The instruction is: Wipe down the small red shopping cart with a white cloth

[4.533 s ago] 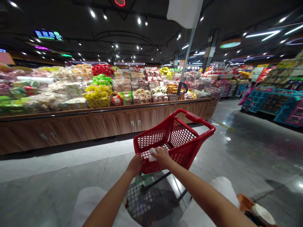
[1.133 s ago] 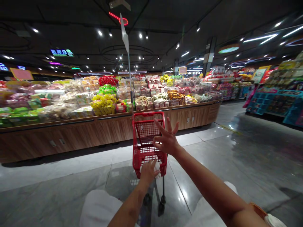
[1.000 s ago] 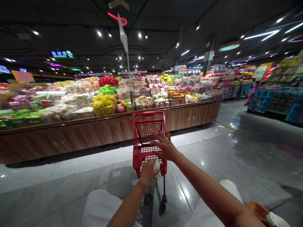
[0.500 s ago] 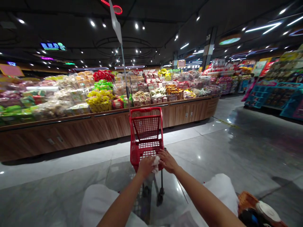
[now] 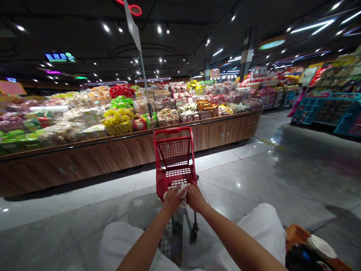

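Note:
A crumpled white tissue (image 5: pixel 183 203), or thin cloth, is bunched between my two hands at the near end of a small red shopping cart (image 5: pixel 160 182). My left hand (image 5: pixel 172 200) is closed on the tissue, its fingers reaching toward the right. Against it, my right hand (image 5: pixel 195 196) has its fingers curled in and pinches the tissue's other side. Both hands are over the near rim of the cart, and I cannot tell whether they touch it. Red grid shows inside the cart's basket. A pole with a white sign (image 5: pixel 132 28) rises by its far left side.
Behind the cart runs a long wooden display counter (image 5: pixel 132 150) heaped with packaged snacks. Grey tiled floor (image 5: pixel 239 180) surrounds the cart. A woven basket (image 5: pixel 296 235) holding items stands at lower right. Blue racks (image 5: pixel 316 109) are farther right.
My right hand's fingers, spread before, have curled in onto the tissue. Both hands are closer together. The view has shifted slightly.

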A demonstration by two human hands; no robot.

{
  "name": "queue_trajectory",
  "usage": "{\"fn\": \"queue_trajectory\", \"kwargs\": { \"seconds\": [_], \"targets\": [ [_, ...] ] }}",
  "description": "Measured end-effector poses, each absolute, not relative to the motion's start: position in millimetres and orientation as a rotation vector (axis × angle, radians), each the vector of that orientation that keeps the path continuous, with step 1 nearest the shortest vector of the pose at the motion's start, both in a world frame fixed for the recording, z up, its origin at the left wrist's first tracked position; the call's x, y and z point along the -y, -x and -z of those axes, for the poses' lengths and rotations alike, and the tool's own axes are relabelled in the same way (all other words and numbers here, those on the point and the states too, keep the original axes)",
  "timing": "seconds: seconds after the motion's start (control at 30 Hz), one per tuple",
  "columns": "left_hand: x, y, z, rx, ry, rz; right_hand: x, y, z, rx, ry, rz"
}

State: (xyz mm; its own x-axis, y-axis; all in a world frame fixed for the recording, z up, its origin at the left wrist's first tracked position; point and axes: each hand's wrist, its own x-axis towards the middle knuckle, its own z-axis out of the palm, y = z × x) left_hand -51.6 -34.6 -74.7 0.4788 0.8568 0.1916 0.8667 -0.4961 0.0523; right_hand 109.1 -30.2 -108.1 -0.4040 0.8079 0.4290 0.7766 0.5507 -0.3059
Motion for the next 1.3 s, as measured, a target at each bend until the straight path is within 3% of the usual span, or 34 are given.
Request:
{"fn": "queue_trajectory", "kwargs": {
  "seconds": [0.2,0.37,0.5,0.8,0.97,1.13,1.3],
  "targets": [
    [34.3,129.3,78.8,1.446,2.688,0.379,31.1,-127.7,101.2,2.201,1.359,-0.089],
    [39.9,79.8,86.7,1.503,2.696,0.543,42.9,-111.8,104.1,2.101,1.434,-0.142],
    [39.9,33.4,83.6,1.559,2.682,0.4,46.0,-112.2,110.3,2.119,1.413,-0.2],
    [27.8,139.1,52.5,1.197,2.938,0.213,24.0,-171.5,118.7,2.134,1.264,-0.148],
    [14.7,103.0,36.1,1.38,2.895,0.436,20.6,-193.5,100.8,2.045,1.405,-0.197],
    [18.5,36.6,61.8,1.035,2.915,0.422,41.6,-150.7,92.9,2.14,1.415,-0.214],
    [-0.6,54.8,81.5,0.598,2.78,0.528,66.7,-121.6,98.5,1.992,1.4,-0.207]
  ]
}}
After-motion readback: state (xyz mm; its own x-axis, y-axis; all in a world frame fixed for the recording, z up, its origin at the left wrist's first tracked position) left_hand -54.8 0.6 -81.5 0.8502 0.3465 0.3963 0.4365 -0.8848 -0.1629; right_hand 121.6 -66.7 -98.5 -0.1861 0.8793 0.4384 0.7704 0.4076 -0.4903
